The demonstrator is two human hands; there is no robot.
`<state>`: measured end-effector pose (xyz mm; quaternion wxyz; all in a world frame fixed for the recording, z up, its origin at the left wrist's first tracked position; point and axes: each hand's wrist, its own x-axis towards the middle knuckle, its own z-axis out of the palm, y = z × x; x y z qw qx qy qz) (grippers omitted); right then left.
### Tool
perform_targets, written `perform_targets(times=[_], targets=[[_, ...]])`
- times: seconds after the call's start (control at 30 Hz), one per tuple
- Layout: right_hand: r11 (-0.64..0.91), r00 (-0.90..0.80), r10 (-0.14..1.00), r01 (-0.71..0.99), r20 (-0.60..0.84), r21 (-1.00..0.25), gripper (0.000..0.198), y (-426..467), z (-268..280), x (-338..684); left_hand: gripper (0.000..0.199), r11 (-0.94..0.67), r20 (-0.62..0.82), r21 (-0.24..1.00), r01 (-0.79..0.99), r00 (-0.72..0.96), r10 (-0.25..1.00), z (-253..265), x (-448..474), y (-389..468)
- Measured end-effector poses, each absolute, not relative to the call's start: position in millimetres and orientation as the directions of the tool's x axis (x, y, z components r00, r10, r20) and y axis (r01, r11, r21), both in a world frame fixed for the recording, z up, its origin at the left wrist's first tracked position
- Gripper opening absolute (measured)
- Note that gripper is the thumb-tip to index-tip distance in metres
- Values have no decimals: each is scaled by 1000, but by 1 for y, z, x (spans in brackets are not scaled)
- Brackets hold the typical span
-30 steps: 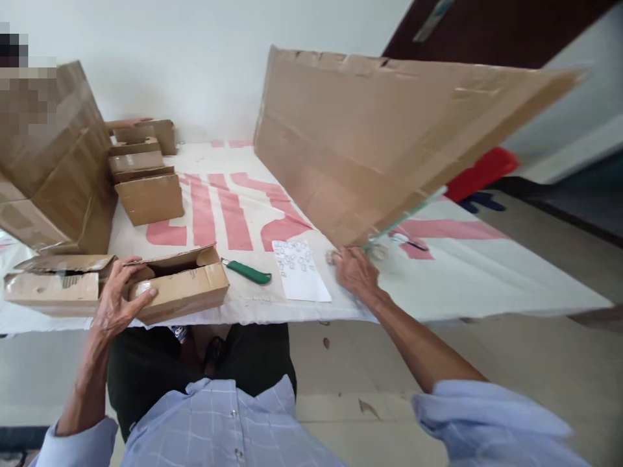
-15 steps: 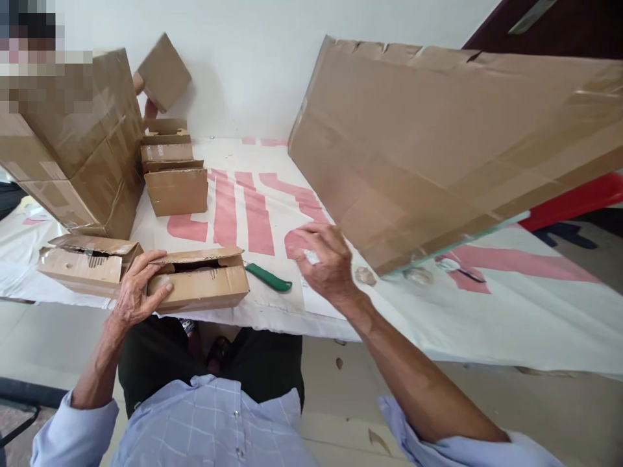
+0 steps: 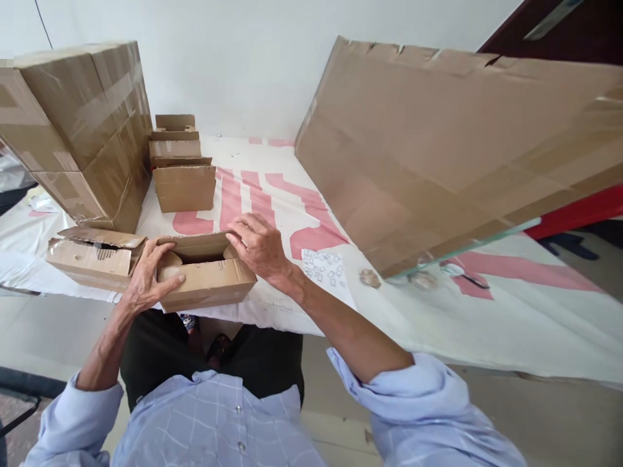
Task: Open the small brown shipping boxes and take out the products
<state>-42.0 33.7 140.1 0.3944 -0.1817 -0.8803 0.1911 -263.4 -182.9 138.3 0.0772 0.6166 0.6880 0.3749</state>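
Note:
Near the table's front edge sits a small cardboard box [image 3: 209,285], its top flap raised and a dark gap showing inside. My left hand [image 3: 148,275] grips its left end, thumb over the front edge and fingers at the back corner. At the right end, my right hand [image 3: 260,250] pinches the raised flap near its corner. Whether anything small is also in those fingers is hidden. Against the left side stands another small cardboard box [image 3: 87,264] with its top partly open. To the right of my right hand lies a sheet [image 3: 324,269] covered with several small clear pieces.
A large taped carton [image 3: 82,123] stands at the left. Several small cardboard boxes [image 3: 185,188] stand in a row behind. A big cardboard panel [image 3: 438,155] leans across the right side. Small clear bags [image 3: 370,279] and a dark-handled tool [image 3: 474,280] lie below it.
My right hand has moved left from above the sheet to the box, whose flap now stands higher. The other person's hands and box at the back left are gone from view. The green-handled tool is hidden.

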Motion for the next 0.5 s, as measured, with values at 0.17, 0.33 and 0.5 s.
perform_targets(times=[0.17, 0.33, 0.5], targets=[[518, -521, 656, -217, 547, -827, 27, 1, 166, -23, 70, 26, 300, 663, 748, -297, 907, 130, -272, -181], [-96, -642, 729, -438, 236, -894, 46, -6, 183, 1, 61, 1, 464, 571, 821, -324, 825, 134, -259, -176], [-212, -704, 679, -461, 209, -862, 44, -11, 185, 7, 33, -27, 710, 418, 908, -308, 633, 169, -205, -179]])
